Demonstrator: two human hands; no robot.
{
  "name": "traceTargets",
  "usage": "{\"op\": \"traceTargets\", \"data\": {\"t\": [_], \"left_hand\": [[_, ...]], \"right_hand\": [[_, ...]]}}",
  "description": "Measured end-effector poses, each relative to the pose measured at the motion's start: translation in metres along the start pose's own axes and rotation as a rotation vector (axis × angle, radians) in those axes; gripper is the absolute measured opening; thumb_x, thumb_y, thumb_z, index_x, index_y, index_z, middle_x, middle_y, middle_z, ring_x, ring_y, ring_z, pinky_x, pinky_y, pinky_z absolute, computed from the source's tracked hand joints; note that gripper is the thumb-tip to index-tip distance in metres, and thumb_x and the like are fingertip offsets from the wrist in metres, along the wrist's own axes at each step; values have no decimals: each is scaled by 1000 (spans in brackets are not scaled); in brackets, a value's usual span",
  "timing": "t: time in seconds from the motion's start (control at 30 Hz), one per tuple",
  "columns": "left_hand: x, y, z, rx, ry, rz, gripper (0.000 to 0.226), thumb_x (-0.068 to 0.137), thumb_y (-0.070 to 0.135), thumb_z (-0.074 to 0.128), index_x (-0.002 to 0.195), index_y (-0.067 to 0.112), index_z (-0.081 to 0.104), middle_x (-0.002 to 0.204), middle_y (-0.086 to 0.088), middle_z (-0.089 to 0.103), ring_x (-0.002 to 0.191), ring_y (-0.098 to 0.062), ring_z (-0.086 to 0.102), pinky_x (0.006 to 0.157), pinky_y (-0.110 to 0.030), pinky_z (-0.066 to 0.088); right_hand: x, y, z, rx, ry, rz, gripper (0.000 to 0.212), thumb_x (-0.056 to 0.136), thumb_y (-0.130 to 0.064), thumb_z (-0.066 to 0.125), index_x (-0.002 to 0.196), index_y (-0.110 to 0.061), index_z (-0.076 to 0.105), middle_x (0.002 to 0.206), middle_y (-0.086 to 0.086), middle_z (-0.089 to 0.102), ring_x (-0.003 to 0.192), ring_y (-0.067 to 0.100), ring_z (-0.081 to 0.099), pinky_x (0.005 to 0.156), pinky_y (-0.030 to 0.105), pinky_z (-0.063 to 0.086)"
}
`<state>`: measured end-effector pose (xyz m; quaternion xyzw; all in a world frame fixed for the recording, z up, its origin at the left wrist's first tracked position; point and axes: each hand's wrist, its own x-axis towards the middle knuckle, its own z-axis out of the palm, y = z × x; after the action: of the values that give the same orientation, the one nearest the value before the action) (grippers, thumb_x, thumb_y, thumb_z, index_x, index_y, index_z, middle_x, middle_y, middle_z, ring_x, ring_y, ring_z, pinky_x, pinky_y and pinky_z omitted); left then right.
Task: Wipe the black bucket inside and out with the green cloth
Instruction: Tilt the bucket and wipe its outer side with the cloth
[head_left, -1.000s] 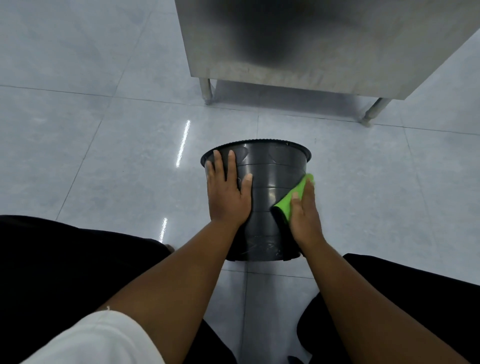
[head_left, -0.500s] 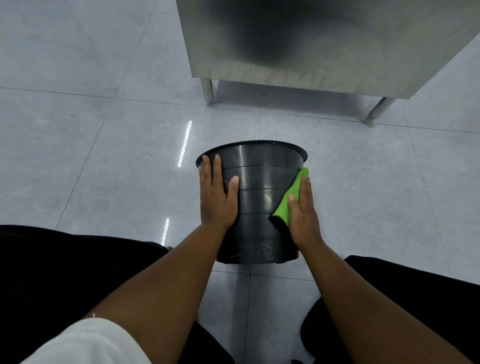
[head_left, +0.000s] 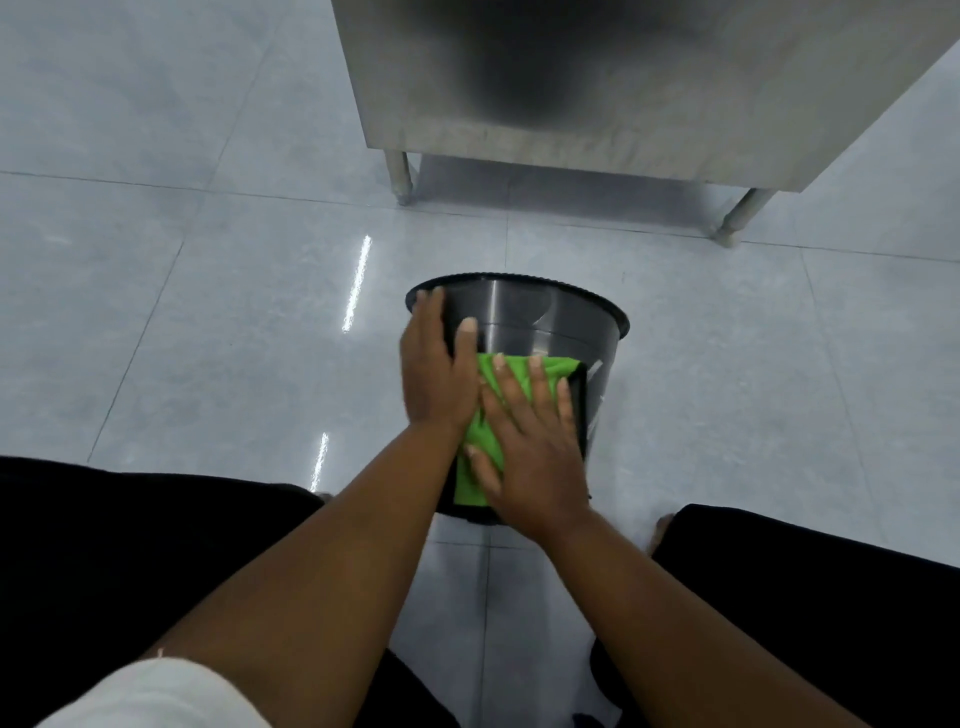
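Observation:
The black bucket (head_left: 540, 322) lies on the floor between my knees, its rim pointing away from me. My left hand (head_left: 434, 364) presses flat on the bucket's left side near the rim. The green cloth (head_left: 485, 421) is spread over the near top of the bucket wall. My right hand (head_left: 530, 447) lies flat on the cloth with fingers spread, pressing it against the bucket. The bucket's inside and its base are hidden from here.
A stainless steel cabinet (head_left: 597, 88) on short legs stands just beyond the bucket. Grey floor tiles (head_left: 208, 312) stretch to the left and right. My knees in black trousers (head_left: 130, 545) frame the bucket on both sides.
My right hand has slid the cloth from the bucket's right side to its near top, next to my left hand. The left hand shifted slightly toward the rim.

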<state>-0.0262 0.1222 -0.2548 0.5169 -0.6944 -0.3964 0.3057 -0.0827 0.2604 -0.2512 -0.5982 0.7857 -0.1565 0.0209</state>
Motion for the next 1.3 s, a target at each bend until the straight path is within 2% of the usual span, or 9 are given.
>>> {"op": "traceTargets", "data": {"t": [0.13, 0.43, 0.63, 0.73, 0.8, 0.9, 1.0, 1.1, 1.3], "left_hand": [[-2, 10, 22, 176, -156, 78, 66, 95, 57, 23, 154, 29, 14, 165, 5, 4, 152, -14, 1, 124, -39, 7], [0, 8, 24, 319, -164, 122, 72, 95, 60, 25, 155, 24, 6, 165, -1, -2, 152, -19, -2, 124, -43, 8], [1, 2, 17, 269, -147, 102, 70, 97, 57, 27, 155, 24, 4, 165, 0, -2, 152, -17, -1, 124, -43, 11], [3, -4, 11, 250, -130, 99, 71, 96, 58, 23, 155, 23, 4, 165, 0, -3, 152, -15, -1, 124, -41, 11], [5, -9, 8, 217, -120, 85, 71, 96, 56, 24, 155, 22, 5, 165, 0, -2, 152, -14, 1, 124, -40, 12], [10, -18, 3, 179, -112, 49, 73, 94, 59, 21, 155, 24, 5, 165, 3, -1, 152, -11, 1, 123, -38, 14], [14, -25, 0, 150, -120, 37, 72, 93, 59, 20, 155, 26, 4, 165, 5, -1, 151, -9, 1, 122, -35, 14], [17, -30, -6, 128, -133, 31, 68, 97, 55, 24, 156, 26, 4, 165, 6, -1, 151, -6, 1, 121, -31, 12], [18, -42, -17, 53, -145, -25, 60, 101, 48, 26, 155, 31, 4, 165, 11, 3, 150, -6, 10, 116, -29, 17]], "right_hand": [[-2, 24, -1, 81, 3, 91, 70, 93, -47, 51, 154, -23, 25, 165, 1, 9, 153, 26, -6, 123, 54, 6], [-2, 55, 8, 390, 129, 351, 71, 95, -47, 36, 156, -22, 8, 165, -3, -5, 153, 20, -10, 125, 40, 2], [-2, 75, 9, 804, 62, 748, 64, 100, -50, 24, 155, -31, -2, 165, -10, 2, 150, 6, 8, 125, 42, 13], [4, 67, 8, 703, 62, 638, 66, 101, -46, 24, 155, -24, -5, 166, -4, -6, 150, 9, 0, 125, 43, 11], [14, 49, 3, 470, 64, 441, 72, 97, -49, 27, 156, -21, -3, 165, 3, -11, 152, 21, -12, 125, 45, 2], [26, 25, -2, 84, 16, 74, 72, 95, -49, 39, 156, -21, 12, 166, 5, -1, 152, 32, -10, 123, 52, 0], [31, 22, -3, 15, -3, -93, 70, 95, -50, 43, 155, -22, 20, 165, 1, 7, 153, 29, -7, 123, 53, 3], [30, 37, 5, 144, 37, 41, 74, 93, -50, 45, 155, -22, 17, 165, 0, 2, 153, 26, -8, 124, 48, 1], [34, 62, 11, 553, 69, 411, 76, 93, -55, 24, 156, -23, -2, 165, -9, -11, 152, 11, -9, 122, 32, 11]]}}
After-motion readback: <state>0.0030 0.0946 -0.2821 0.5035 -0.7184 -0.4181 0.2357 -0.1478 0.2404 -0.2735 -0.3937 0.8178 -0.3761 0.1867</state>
